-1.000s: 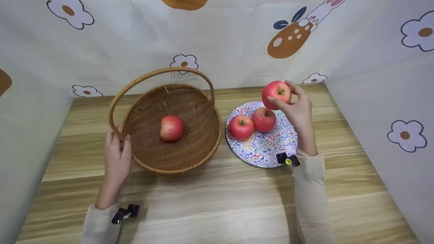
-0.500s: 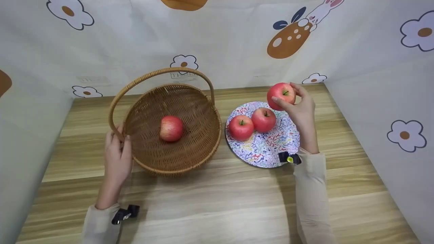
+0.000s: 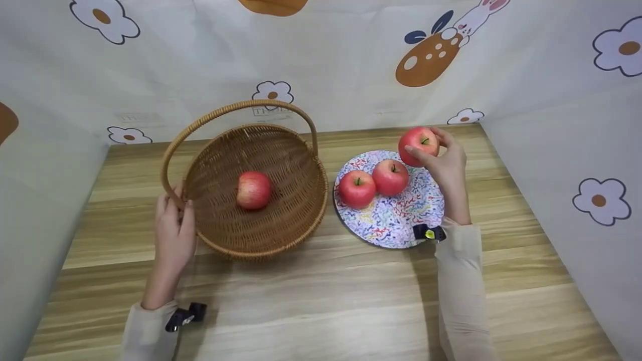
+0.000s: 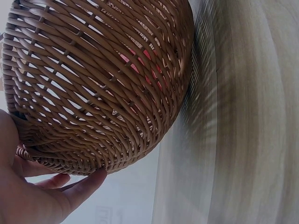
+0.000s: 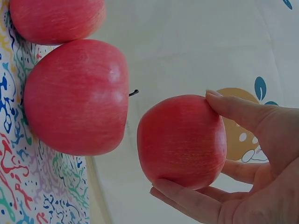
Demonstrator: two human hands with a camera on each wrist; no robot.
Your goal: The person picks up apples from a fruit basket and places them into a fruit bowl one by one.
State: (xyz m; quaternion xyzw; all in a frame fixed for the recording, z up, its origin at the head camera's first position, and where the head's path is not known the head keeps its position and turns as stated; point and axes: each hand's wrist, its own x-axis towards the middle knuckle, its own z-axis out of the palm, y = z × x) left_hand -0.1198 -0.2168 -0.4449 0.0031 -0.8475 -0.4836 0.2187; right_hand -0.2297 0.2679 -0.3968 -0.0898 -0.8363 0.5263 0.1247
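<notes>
On the left my left hand (image 3: 174,233) grips the rim of a brown wicker basket (image 3: 296,228) where its tall arched handle (image 3: 215,116) joins. One red apple (image 3: 254,190) lies on its side in the basket. My right hand (image 3: 446,163) holds another red apple (image 3: 419,145) between thumb and fingers, over the back right of a round patterned plate (image 3: 386,228). Two more red apples sit side by side on that plate, a left one (image 3: 357,189) and a right one (image 3: 390,177). The right wrist view shows the held apple (image 5: 182,142) beside them.
Everything stands on a wood-grain table (image 3: 321,306). A pale printed cloth (image 3: 341,60) with flowers and a rabbit closes off the back and both sides. The basket and the plate stand close together, rim near rim.
My right hand has shifted slightly right and down with the apple. My left hand and the basket have stayed in place.
</notes>
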